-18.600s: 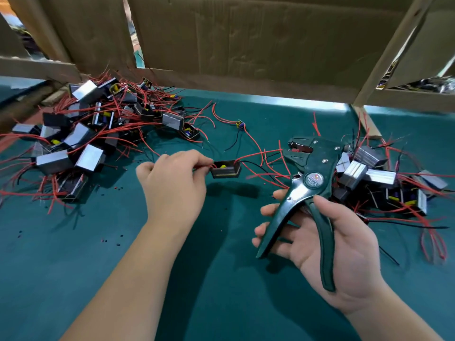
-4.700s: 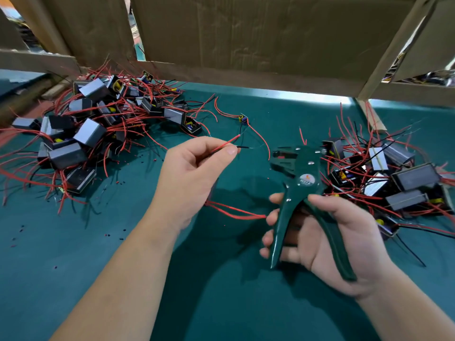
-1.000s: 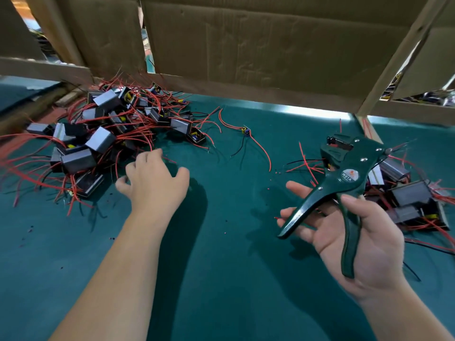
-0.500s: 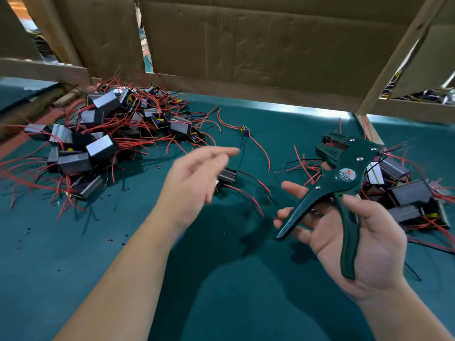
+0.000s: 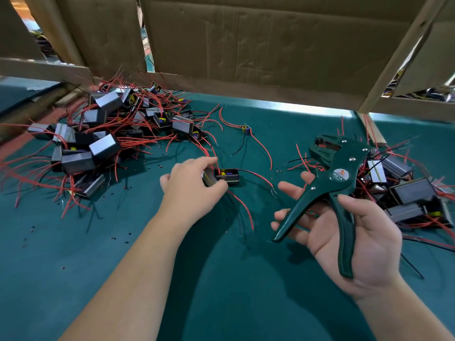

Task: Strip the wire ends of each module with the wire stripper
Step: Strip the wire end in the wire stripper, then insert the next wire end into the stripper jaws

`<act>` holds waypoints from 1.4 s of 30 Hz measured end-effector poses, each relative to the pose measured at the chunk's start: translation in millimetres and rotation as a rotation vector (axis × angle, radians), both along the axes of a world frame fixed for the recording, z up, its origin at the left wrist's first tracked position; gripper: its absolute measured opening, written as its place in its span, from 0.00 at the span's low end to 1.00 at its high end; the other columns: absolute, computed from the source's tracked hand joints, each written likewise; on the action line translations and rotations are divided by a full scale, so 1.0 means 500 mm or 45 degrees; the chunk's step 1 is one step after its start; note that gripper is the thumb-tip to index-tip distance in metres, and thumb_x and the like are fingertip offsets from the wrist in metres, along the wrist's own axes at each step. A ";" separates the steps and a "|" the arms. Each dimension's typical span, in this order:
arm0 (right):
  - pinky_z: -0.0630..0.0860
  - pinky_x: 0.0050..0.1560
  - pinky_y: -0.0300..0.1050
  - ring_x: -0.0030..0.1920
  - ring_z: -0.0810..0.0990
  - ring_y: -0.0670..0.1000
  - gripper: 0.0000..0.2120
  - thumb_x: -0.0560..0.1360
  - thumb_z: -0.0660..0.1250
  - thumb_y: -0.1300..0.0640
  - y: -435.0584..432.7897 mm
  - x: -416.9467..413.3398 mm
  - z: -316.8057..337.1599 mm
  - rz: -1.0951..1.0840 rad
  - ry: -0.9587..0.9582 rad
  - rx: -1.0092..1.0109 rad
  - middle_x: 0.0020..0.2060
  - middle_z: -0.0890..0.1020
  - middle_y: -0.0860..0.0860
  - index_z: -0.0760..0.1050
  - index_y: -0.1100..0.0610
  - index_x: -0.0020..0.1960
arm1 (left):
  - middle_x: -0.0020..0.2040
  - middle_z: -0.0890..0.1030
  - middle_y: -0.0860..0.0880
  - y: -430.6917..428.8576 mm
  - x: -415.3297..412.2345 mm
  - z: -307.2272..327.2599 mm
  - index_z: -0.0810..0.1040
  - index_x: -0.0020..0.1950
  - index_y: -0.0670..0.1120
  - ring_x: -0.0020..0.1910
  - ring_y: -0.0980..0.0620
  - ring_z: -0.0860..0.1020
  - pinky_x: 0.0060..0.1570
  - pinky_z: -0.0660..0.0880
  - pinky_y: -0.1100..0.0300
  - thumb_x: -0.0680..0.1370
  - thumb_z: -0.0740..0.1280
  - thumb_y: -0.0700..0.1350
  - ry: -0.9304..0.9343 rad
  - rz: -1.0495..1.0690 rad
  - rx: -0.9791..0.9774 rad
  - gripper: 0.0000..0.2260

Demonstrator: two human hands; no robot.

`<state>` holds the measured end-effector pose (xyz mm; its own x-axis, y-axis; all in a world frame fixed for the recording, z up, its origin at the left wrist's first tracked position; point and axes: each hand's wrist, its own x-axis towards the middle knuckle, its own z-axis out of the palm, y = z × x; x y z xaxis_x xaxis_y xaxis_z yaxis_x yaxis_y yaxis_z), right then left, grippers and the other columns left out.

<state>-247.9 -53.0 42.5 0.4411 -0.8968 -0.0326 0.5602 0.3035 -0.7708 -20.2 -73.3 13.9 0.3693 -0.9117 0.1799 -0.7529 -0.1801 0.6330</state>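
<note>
- The left hand [image 5: 192,188] reaches out over the green table [image 5: 221,303], and its thumb and fingers pinch the left end of one black module [image 5: 227,175].
- That module sits near the middle of the table, its open side showing yellow and blue parts, touching the left hand and well apart from the right hand [image 5: 364,242].
- From the module a black wire [image 5: 256,174] runs to the right and ends near the right hand's fingertips; a red wire [image 5: 242,205] curves toward the near side.
- The right hand lies palm up on the right, with the green wire stripper [image 5: 332,183] across it: the thumb hooks over one handle, and the fingers stretch out under the other.
- The stripper's handles are spread and its head points to the far side, above the table and clear of the module.
- The two hands are apart, with bare mat between them.
- A heap of modules with red wires [image 5: 98,148] lies at the far left, beyond the left hand.
- A smaller heap [image 5: 408,193] lies at the right, just behind the stripper.
- A small lone part [image 5: 246,129] with its own wires lies farther off, in front of the cardboard wall [image 5: 270,45].
</note>
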 end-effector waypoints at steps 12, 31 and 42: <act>0.79 0.47 0.62 0.44 0.81 0.66 0.40 0.57 0.75 0.49 0.003 -0.001 0.005 0.001 -0.011 -0.002 0.61 0.76 0.68 0.69 0.58 0.66 | 0.59 0.79 0.48 0.002 0.012 0.034 0.72 0.64 0.50 0.59 0.59 0.77 0.60 0.74 0.64 0.76 0.65 0.32 0.938 0.213 -0.769 0.20; 0.78 0.47 0.64 0.43 0.81 0.66 0.43 0.57 0.76 0.49 0.009 0.007 0.004 0.087 -0.028 0.037 0.61 0.76 0.68 0.67 0.64 0.67 | 0.46 0.83 0.46 0.006 0.017 0.064 0.76 0.53 0.42 0.47 0.52 0.83 0.59 0.76 0.54 0.78 0.63 0.42 2.155 0.036 -0.657 0.07; 0.79 0.46 0.63 0.43 0.81 0.66 0.43 0.57 0.77 0.49 0.010 0.011 0.004 0.122 -0.026 0.052 0.61 0.76 0.68 0.66 0.63 0.68 | 0.53 0.81 0.43 0.020 -0.022 0.079 0.69 0.69 0.38 0.51 0.48 0.82 0.37 0.78 0.67 0.75 0.64 0.53 2.473 -0.071 -0.370 0.28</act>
<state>-242.2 -47.8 44.7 0.5261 -0.8484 -0.0582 0.5423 0.3874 -0.7455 -31.1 -63.6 53.7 0.1955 -0.9499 -0.2438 0.8795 0.0599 0.4721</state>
